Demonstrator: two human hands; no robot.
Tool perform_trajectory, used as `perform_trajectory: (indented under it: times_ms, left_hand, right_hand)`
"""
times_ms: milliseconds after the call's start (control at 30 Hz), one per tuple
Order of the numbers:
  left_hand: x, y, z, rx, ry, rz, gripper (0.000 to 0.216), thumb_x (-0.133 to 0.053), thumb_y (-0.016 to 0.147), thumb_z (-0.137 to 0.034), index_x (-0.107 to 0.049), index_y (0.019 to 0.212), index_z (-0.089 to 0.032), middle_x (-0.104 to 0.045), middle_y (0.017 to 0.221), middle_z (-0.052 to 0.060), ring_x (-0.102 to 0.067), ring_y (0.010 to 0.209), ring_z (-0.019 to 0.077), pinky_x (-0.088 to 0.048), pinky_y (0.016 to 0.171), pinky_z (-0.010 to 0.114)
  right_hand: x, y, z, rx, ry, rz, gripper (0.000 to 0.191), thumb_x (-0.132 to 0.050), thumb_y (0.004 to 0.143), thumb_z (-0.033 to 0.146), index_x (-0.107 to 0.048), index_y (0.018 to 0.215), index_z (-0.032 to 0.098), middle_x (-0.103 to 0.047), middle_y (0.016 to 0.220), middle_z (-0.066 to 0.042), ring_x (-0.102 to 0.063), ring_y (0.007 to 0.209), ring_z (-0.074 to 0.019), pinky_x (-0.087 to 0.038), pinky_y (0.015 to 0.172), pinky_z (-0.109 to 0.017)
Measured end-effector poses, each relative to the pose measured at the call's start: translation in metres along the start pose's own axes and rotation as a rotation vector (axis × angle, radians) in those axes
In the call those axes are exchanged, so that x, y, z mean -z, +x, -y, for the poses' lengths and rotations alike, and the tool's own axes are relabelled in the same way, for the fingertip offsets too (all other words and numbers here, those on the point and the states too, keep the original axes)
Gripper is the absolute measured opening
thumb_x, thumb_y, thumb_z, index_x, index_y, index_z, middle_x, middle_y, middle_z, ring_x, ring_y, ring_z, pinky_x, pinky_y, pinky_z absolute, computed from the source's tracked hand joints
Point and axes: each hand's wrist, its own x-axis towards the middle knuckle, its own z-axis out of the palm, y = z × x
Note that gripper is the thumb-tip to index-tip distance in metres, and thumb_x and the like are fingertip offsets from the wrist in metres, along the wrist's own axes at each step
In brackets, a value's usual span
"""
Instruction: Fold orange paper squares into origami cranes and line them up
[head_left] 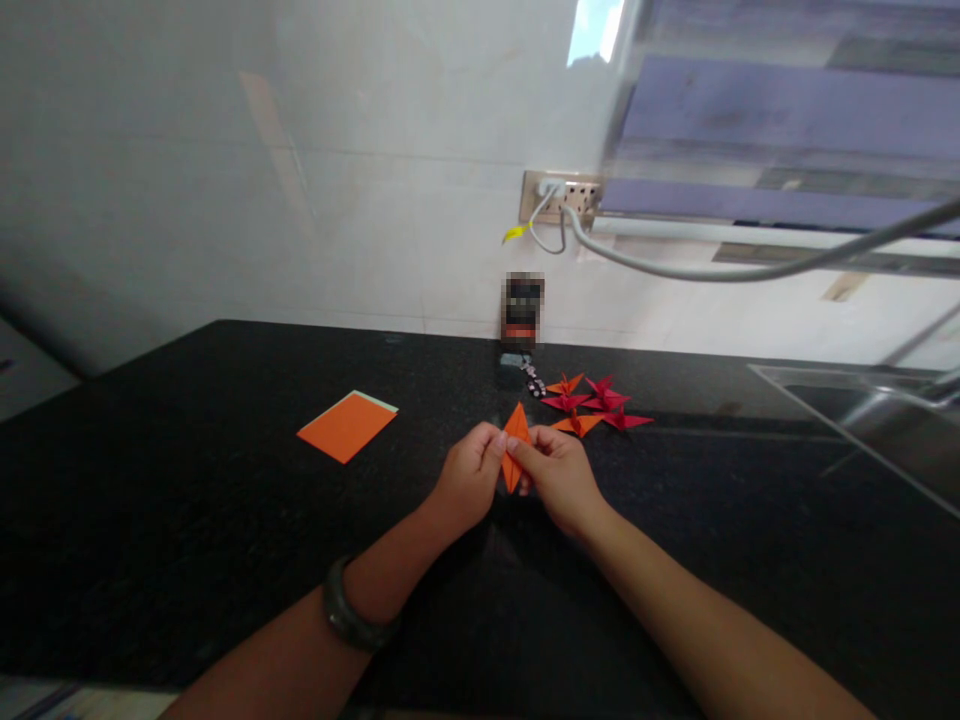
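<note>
Both my hands meet over the black countertop [187, 500] and pinch one folded orange paper piece [514, 445], a narrow diamond shape held upright. My left hand [469, 478] grips its left edge with thumb and fingers closed. My right hand [559, 475] pinches the right edge. A dark bracelet [346, 610] sits on my left wrist. Just beyond the hands lie several finished folded paper figures [592, 405], orange and red, resting on the counter.
A stack of orange paper squares [347, 426] lies to the left. A small dark object [522, 310] stands against the wall behind the figures. A wall socket [561, 196] with a white cable is above. A steel sink [885, 425] is at the right.
</note>
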Motion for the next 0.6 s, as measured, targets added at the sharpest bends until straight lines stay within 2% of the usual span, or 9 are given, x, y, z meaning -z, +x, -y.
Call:
perform_trajectory:
  times_ms: [267,467,600]
  left_hand:
    - [0.004,0.0006,-0.0057,-0.037,0.099,-0.027,0.024,-0.039,0.082,-0.033,-0.049,0.066,-0.018,-0.05,0.058,-0.002,-0.047,0.056,0.0128,-0.033,0.054,0.024]
    - [0.0074,0.0015,-0.0051,-0.051,0.099,-0.007,0.022,-0.039,0.081,-0.03,-0.048,0.064,-0.019,-0.05,0.056,-0.002,-0.046,0.054,0.0123,-0.033,0.053,0.024]
    - [0.0087,0.0021,-0.0051,-0.041,0.12,-0.026,0.022,-0.039,0.081,-0.028,-0.046,0.062,-0.019,-0.046,0.054,-0.003,-0.043,0.052,0.0116,-0.032,0.051,0.023]
  right_hand:
    - [0.0024,0.0015,0.0001,-0.067,0.151,0.081,0.021,-0.061,0.067,0.03,-0.051,0.055,0.016,-0.05,0.04,0.005,-0.041,0.031,-0.005,-0.034,0.033,-0.016]
    - [0.0025,0.0013,0.0043,-0.161,0.249,0.085,0.03,-0.055,0.07,0.043,-0.05,0.057,0.016,-0.048,0.036,0.005,-0.043,0.03,-0.0076,-0.039,0.032,-0.019]
    - [0.0036,0.002,0.0009,-0.115,0.201,0.154,0.026,-0.058,0.069,0.04,-0.052,0.061,0.016,-0.05,0.038,0.005,-0.043,0.031,-0.0068,-0.038,0.034,-0.018]
